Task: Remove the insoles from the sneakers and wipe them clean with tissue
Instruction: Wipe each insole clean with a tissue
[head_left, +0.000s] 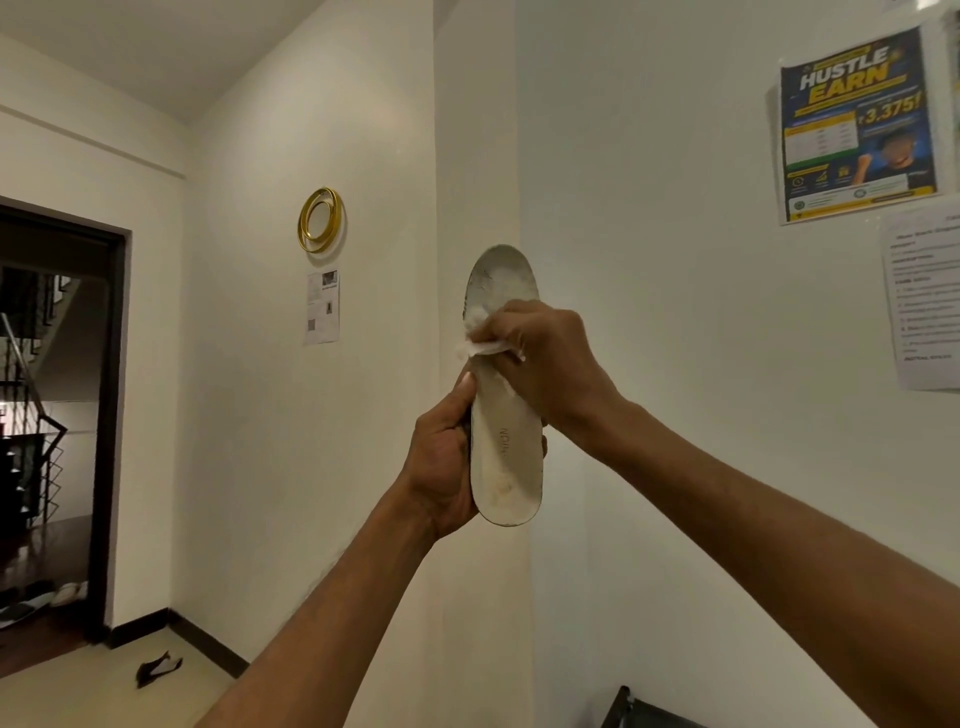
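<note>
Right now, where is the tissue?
Head view, centre: the tissue is bunched in the right hand, pressed on the insole that the left hand holds upright.

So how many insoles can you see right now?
1: the insole, held upright, left hand gripping its heel end, right hand pressing tissue near its toe. A dark object on the floor might be another; too unclear.

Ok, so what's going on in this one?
A person holds a white insole up in front of a pale wall, out of its sneaker. The left hand grips the heel end, and the toe end points up. The right hand presses a crumpled tissue against the insole's upper half, so this looks like the wiping step. Yellowish marks show near the heel, and grey scuffs near the toe.
</note>
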